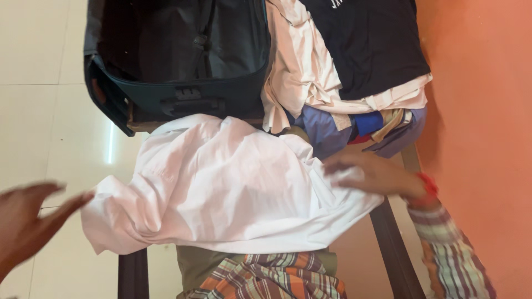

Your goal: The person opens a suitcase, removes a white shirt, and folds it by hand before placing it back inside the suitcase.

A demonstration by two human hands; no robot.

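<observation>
White, crumpled cotton cloth, a loose shirt-like garment (233,182), lies spread across the person's lap and the edge of a dark wooden table frame (394,243), hanging over on the near left side. The right hand (370,173), with a red band at the wrist and a plaid sleeve behind it, lies flat on the garment's right edge, fingers stretched out and pressing the fabric down rather than pinching it; it grips nothing. The left hand (25,221) hangs in the air at the left border, open with fingers spread, just beside the garment's dangling left corner but not touching it, and it is motion-blurred.

Behind the garment stands an open dark teal soft-sided suitcase (177,94), its compartment looking mostly bare apart from black straps. Just right of it sits a heap of folded clothes (354,72): a black printed top uppermost, pale pink fabric under it, and blue and tan pieces at the bottom. An orange wall (482,111) bounds the right side, and pale floor tiles (39,99) show on the left.

Judging by how things lie, the work stands at the smoothing or folding of the white garment, with the cloth still rumpled and no clean fold made. The next move would seem to call for the free left hand to take the hanging left corner while the right hand keeps the far edge pinned, so the fabric can be drawn flat without sliding off the lap.
</observation>
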